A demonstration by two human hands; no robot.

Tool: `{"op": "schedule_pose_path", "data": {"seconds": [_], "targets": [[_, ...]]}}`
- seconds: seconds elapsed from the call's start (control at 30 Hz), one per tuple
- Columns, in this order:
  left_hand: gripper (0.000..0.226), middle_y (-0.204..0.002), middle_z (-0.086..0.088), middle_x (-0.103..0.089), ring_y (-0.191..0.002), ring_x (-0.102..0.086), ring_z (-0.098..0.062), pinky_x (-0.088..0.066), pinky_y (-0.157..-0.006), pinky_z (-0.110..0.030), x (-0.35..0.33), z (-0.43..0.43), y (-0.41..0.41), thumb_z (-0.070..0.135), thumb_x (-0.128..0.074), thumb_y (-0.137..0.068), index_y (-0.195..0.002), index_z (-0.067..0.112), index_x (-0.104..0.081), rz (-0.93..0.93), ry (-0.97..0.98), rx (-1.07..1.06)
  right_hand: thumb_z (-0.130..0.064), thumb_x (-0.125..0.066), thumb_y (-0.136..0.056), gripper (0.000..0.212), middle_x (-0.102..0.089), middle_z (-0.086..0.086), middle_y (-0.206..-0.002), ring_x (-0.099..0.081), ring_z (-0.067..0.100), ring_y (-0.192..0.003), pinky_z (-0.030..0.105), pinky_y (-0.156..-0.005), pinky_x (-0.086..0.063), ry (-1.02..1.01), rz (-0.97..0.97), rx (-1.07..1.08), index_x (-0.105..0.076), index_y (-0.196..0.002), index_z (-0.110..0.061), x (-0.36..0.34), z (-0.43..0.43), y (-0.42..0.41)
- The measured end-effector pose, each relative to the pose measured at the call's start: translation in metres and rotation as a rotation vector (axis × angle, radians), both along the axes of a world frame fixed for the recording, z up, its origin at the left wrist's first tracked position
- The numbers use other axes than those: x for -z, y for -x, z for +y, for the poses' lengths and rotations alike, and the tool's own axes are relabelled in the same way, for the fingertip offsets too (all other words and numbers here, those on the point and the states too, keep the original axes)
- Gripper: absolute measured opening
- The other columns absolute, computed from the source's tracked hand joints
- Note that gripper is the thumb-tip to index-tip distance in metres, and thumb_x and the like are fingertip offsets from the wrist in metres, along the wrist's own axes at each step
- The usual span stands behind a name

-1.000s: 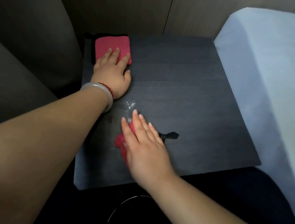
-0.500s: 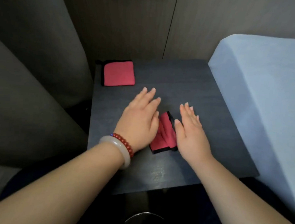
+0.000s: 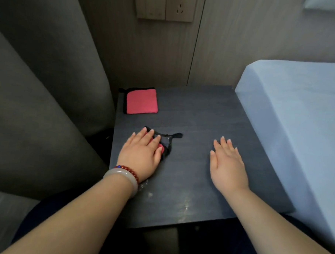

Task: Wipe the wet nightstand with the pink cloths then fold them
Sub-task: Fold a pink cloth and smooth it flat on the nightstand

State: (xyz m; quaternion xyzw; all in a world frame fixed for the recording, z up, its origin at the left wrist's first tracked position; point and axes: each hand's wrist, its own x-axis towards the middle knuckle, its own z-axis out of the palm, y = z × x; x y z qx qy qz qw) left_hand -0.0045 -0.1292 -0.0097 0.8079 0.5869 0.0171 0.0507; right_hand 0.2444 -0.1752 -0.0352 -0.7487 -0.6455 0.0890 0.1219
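Hands open: left hand [image 3: 140,154] pressed the crumpled pink cloth [image 3: 162,146] flat on the table [image 3: 201,113]; right hand [image 3: 226,164] empty, well apart. I judged the front-edge wet streaks [image 3: 186,204] wanted firm, overlapping passes.

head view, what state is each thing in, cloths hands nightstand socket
far cloth: folded square, flat at the back left corner
near cloth: bunched, not folded, mostly covered
left hand: flat, fingers straight, pressing the near cloth
right hand: open, holding nothing
nightstand: water marks near the front edge
wall socket: no plug in the visible part
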Motion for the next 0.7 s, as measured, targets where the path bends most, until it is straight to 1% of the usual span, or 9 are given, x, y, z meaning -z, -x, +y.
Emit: {"op": "schedule_pose_path", "data": {"seconds": [0.07,0.13,0.2,0.27,0.37,0.43,0.53,0.63,0.7], "targets": [[0.054,-0.157,0.0,-0.028,-0.147,-0.015,-0.019,-0.006,-0.119,-0.036,-0.002,0.011,0.014,0.044,-0.026,-0.098,-0.146,0.022,-0.039,0.026,0.006,-0.067,-0.033,-0.025,-0.104,0.05,-0.023,0.007,-0.16,-0.012,0.02,-0.149,0.033,-0.121,-0.003,-0.017,0.023,-0.012,-0.036,-0.149,-0.013,-0.002,0.003,0.004],[0.055,-0.159,-0.002,-0.022,-0.148,-0.01,-0.019,-0.001,-0.119,-0.033,0.0,0.017,0.017,0.04,-0.026,-0.098,-0.147,0.016,-0.035,0.01,0.003,-0.042,-0.036,-0.023,-0.102,0.053,-0.025,0.005,-0.159,-0.013,0.019,-0.149,0.032,-0.121,-0.003,-0.047,0.077,-0.048,-0.038,-0.148,-0.014,-0.008,0.012,0.014],[0.059,-0.157,-0.005,-0.027,-0.146,-0.018,-0.02,-0.002,-0.118,-0.032,0.004,0.018,0.016,0.04,-0.02,-0.095,-0.147,0.015,-0.036,-0.014,-0.019,0.001,-0.036,-0.027,-0.103,0.05,-0.024,0.002,-0.16,-0.012,0.018,-0.149,0.032,-0.121,-0.004,-0.068,0.122,-0.121,-0.037,-0.149,-0.018,-0.015,0.032,0.027],[0.063,-0.153,-0.005,-0.035,-0.143,-0.028,-0.022,-0.009,-0.117,-0.036,0.008,0.019,0.015,0.043,-0.016,-0.091,-0.145,0.02,-0.041,-0.026,-0.044,0.011,-0.034,-0.033,-0.103,0.048,-0.021,-0.001,-0.161,-0.009,0.017,-0.15,0.036,-0.122,-0.008,-0.072,0.135,-0.225,-0.034,-0.15,-0.023,-0.022,0.064,0.044],[0.062,-0.153,-0.004,-0.036,-0.142,-0.029,-0.022,-0.013,-0.118,-0.038,0.01,0.02,0.013,0.044,-0.014,-0.092,-0.145,0.023,-0.041,-0.015,-0.029,-0.003,-0.033,-0.036,-0.103,0.049,-0.014,-0.003,-0.163,-0.007,0.02,-0.15,0.043,-0.12,-0.016,-0.025,0.111,-0.36,-0.028,-0.151,-0.032,-0.032,0.121,0.072],[0.058,-0.15,-0.005,-0.04,-0.14,-0.034,-0.023,-0.017,-0.117,-0.039,0.011,0.02,0.012,0.042,-0.019,-0.093,-0.142,0.023,-0.045,-0.026,-0.039,-0.016,-0.034,-0.038,-0.103,0.049,-0.013,-0.001,-0.163,-0.011,0.024,-0.149,0.047,-0.118,-0.021,0.001,0.091,-0.419,-0.029,-0.151,-0.034,-0.035,0.157,0.093],[0.054,-0.146,-0.006,-0.047,-0.135,-0.041,-0.024,-0.021,-0.115,-0.039,0.015,0.022,0.013,0.041,-0.029,-0.093,-0.139,0.022,-0.051,-0.046,-0.048,-0.018,-0.042,-0.045,-0.099,0.05,-0.019,-0.002,-0.162,-0.021,0.026,-0.147,0.046,-0.115,-0.026,0.019,0.057,-0.477,-0.034,-0.148,-0.037,-0.035,0.191,0.117],[0.052,-0.145,-0.007,-0.048,-0.135,-0.042,-0.024,-0.018,-0.114,-0.039,0.018,0.023,0.014,0.04,-0.033,-0.093,-0.138,0.021,-0.051,-0.067,-0.066,-0.001,-0.052,-0.047,-0.096,0.054,-0.021,-0.004,-0.161,-0.02,0.026,-0.146,0.043,-0.116,-0.022,0.116,-0.041,-0.553,-0.035,-0.147,-0.04,-0.026,0.204,0.123],[0.052,-0.144,-0.008,-0.048,-0.135,-0.042,-0.024,-0.018,-0.114,-0.039,0.019,0.023,0.015,0.039,-0.034,-0.093,-0.138,0.021,-0.051,-0.077,-0.085,0.002,-0.046,-0.046,-0.099,0.049,-0.024,-0.002,-0.16,-0.02,0.026,-0.147,0.04,-0.118,-0.019,0.102,-0.062,-0.579,-0.039,-0.146,-0.035,-0.02,0.207,0.125]]}}
